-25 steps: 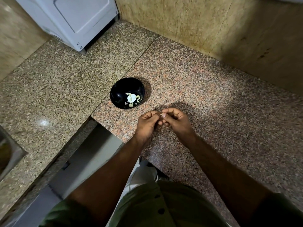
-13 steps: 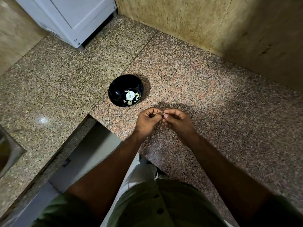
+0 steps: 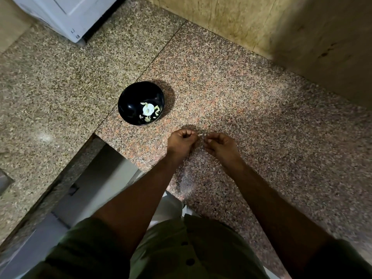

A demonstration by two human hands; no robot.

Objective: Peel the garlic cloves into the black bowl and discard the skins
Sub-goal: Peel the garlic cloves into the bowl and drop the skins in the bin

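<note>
A black bowl (image 3: 128, 105) stands on the granite counter, holding a pale garlic piece (image 3: 148, 109) and several small light scraps. Just right of and nearer than the bowl, my left hand (image 3: 181, 142) and my right hand (image 3: 220, 146) hover over the counter with fingers curled. Between their fingertips shows a tiny pale garlic clove (image 3: 200, 134), pinched by my left hand. My right fingertips are pinched together close beside the clove; whether they hold a bit of skin is too small to tell.
The granite counter (image 3: 261, 117) runs in an L, with a cut-out edge (image 3: 96, 135) left of my arms. A white appliance (image 3: 66, 15) stands at the far left corner. Beige tiled walls (image 3: 281, 27) close the back. A sink edge (image 3: 4, 182) shows far left.
My two hands have drawn slightly apart, leaving a small gap between the fingertips where they touched before. The view has shifted a little; the bowl has not moved.
</note>
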